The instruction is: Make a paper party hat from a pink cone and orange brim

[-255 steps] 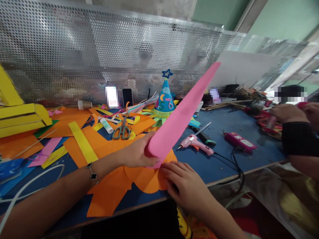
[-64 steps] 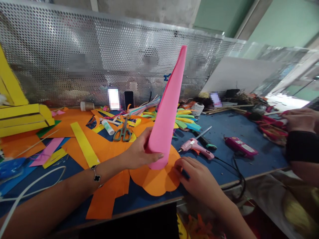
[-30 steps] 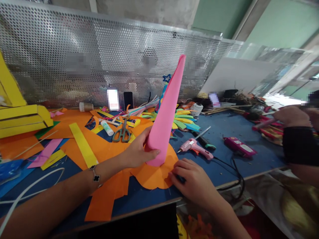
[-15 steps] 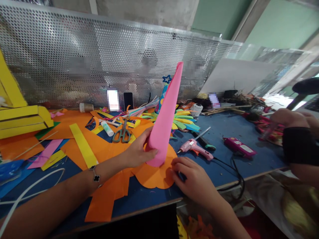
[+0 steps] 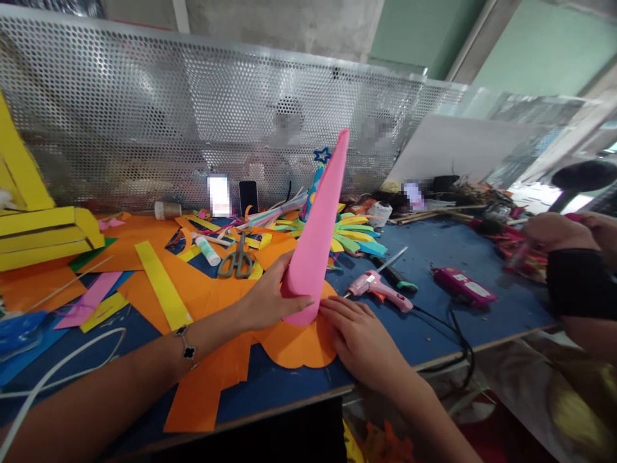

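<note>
A tall pink paper cone [image 5: 319, 238] leans slightly to the right on a scalloped orange paper piece [image 5: 297, 348]. My left hand [image 5: 270, 292] is closed around the lower part of the cone, its thumb across the front near the base. At the cone's lower right, my right hand [image 5: 360, 335] lies on the orange piece with fingers stretched out, their tips against the cone's bottom edge. The cone hides the back of the orange piece. Just right of it lies a pink hot glue gun [image 5: 378, 287].
Scissors [image 5: 235, 261] and a glue stick [image 5: 207, 249] lie behind my left arm among orange paper sheets [image 5: 207, 399]. A party hat with colourful paper strips [image 5: 354, 233] stands behind the cone. A purple box [image 5: 463, 287] lies at right, near another person's hands [image 5: 554, 235].
My right hand has moved left and slightly up, bringing its fingertips to the cone's base. The cone's tip has shifted a little left and down, with my left hand still around it.
</note>
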A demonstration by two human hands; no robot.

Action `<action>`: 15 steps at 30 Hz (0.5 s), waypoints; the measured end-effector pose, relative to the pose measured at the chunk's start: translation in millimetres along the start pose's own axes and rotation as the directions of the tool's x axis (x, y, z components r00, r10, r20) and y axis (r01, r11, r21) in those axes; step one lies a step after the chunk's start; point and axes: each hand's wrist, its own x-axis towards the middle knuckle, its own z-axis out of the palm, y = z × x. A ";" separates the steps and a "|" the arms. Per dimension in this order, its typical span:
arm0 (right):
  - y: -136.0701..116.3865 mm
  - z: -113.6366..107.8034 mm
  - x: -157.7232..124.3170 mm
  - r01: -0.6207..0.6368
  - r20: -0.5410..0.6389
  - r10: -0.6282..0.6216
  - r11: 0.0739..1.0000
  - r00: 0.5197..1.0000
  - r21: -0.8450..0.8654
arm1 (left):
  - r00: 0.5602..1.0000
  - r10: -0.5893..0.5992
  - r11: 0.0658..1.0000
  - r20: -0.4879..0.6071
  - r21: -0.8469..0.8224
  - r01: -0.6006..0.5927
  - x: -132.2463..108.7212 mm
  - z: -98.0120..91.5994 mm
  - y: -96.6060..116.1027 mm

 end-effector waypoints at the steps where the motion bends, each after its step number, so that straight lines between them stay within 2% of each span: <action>1: 0.3 0.3 -0.4 0.008 0.012 -0.008 1.000 1.000 -0.006 | 1.000 0.009 1.000 -0.001 -0.008 -0.009 -0.4 0.4 -0.4; 3: 1.7 -1.3 -2.0 0.021 -0.011 -0.021 1.000 1.000 -0.005 | 1.000 0.020 1.000 -0.001 -0.023 -0.020 -0.8 0.5 -0.4; 5: 3.9 -5.5 -4.3 0.023 -0.117 -0.023 1.000 0.993 -0.006 | 0.999 0.031 0.998 -0.009 -0.053 -0.031 -0.3 -0.9 1.0; 9: 5.3 -16.5 -9.0 0.035 -0.338 -0.037 0.999 0.941 -0.011 | 0.994 0.103 0.979 -0.034 -0.172 -0.107 3.1 -7.6 5.6; 15: -5.8 -28.9 -11.7 0.107 -0.458 -0.092 0.994 0.884 0.006 | 0.984 0.179 0.950 -0.027 -0.256 -0.179 4.5 -10.3 11.5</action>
